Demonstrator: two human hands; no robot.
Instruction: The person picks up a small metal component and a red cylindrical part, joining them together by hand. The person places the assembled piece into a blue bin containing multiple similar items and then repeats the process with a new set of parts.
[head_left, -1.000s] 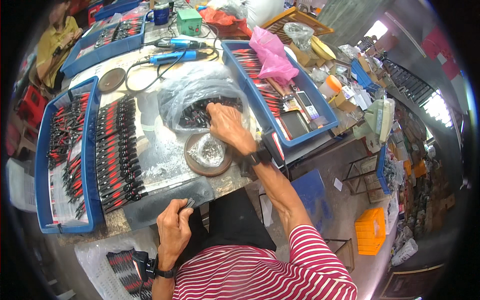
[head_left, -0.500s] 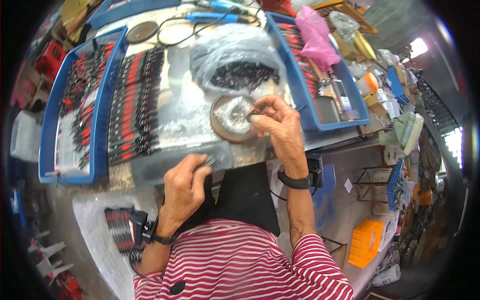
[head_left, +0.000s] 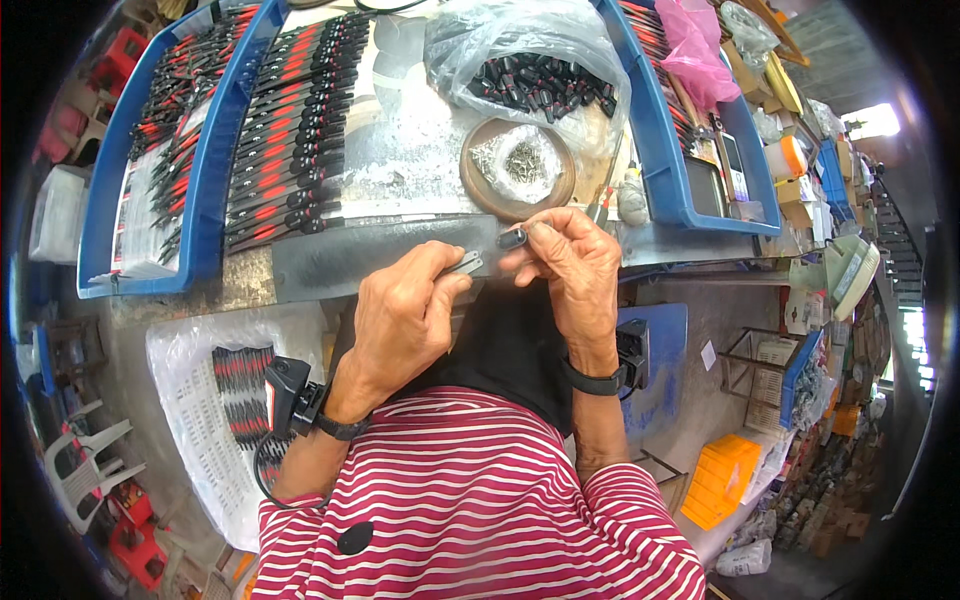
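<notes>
My left hand point(head_left: 405, 308) is closed, pinching a small flat grey metal piece point(head_left: 467, 263) between thumb and forefinger. Close by on the right, my right hand point(head_left: 575, 272) holds a small black cap-like part point(head_left: 511, 239) at its fingertips. The two pieces are apart, just over the table's front edge. Beyond my right hand stands a round brown dish point(head_left: 515, 210) with small silvery pins point(head_left: 490, 160) in it. Behind the dish, a clear plastic bag point(head_left: 510, 35) lies with its mouth open on many black parts point(head_left: 545, 85) like the one I hold.
Rows of black-and-red pen-like tools point(head_left: 285, 130) lie left of the bare worktop point(head_left: 410, 150). Blue trays stand at the left point(head_left: 207, 200) and right point(head_left: 660, 160), holding more. A dark mat point(head_left: 380, 258) lines the front edge. Below it, a white basket point(head_left: 190, 400) holds further tools.
My right hand has come from over the dish toward my left hand, bringing the black part beside the metal piece. My left hand has shifted slightly right. The view has tilted lower.
</notes>
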